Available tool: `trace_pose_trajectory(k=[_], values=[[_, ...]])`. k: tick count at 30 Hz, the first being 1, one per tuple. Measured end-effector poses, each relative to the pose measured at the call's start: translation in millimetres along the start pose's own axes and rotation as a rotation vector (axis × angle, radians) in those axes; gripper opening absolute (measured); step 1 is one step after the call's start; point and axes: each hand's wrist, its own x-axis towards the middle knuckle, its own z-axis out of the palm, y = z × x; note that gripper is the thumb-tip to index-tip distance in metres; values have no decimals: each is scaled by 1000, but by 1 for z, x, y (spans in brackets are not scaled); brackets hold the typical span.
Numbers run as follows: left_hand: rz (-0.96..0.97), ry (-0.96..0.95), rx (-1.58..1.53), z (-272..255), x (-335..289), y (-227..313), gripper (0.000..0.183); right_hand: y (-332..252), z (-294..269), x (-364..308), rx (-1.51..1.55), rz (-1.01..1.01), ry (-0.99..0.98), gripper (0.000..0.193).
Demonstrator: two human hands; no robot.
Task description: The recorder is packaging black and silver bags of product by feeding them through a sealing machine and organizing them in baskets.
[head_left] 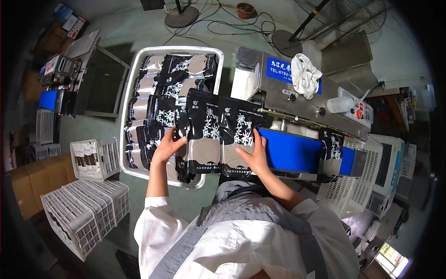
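Note:
Two black pouches with clear windows showing grey-brown powder stand side by side before me, one on the left [204, 149] and one on the right [238, 153]. My right hand [254, 156] grips the right pouch at its right edge, thumb on the front. My left hand [168, 146] is closed at the left side of the pouches, thumb against the left one; its fingertips are partly hidden. Behind them, a white plastic crate [124, 121] holds many similar pouches [144, 86] in stacked rows. Another pouch [331, 149] rests on the blue conveyor belt [292, 151] to the right.
A metal sealing machine [276, 95] runs along the belt, carrying a white cloth [305, 76], a translucent container [340, 104] and a control panel [360, 111]. White crates [86, 214] stand at the left. Cables [223, 25] and fan bases [182, 17] lie beyond.

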Motion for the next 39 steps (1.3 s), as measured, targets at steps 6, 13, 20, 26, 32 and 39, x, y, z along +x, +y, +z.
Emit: trace_pose_trajectory(k=[6, 13, 20, 26, 32, 39], values=[[44, -165, -182, 0, -10, 25, 91, 0, 12, 3, -22, -33, 1, 94], [-124, -158, -157, -19, -2, 26, 75, -6, 29, 6, 67, -56, -42, 94], [-90, -107, -243, -12, 6, 15, 67, -18, 44, 7, 127, -43, -25, 91], [51, -70, -300, -12, 2, 16, 28, -26, 59, 13, 251, -155, -126, 96], [61, 95, -359, -37, -44, 32, 24, -60, 82, 7, 521, -255, -224, 100], [236, 170, -405, -129, -53, -2, 29, -138, 125, 14, 514, -343, -243, 94]])
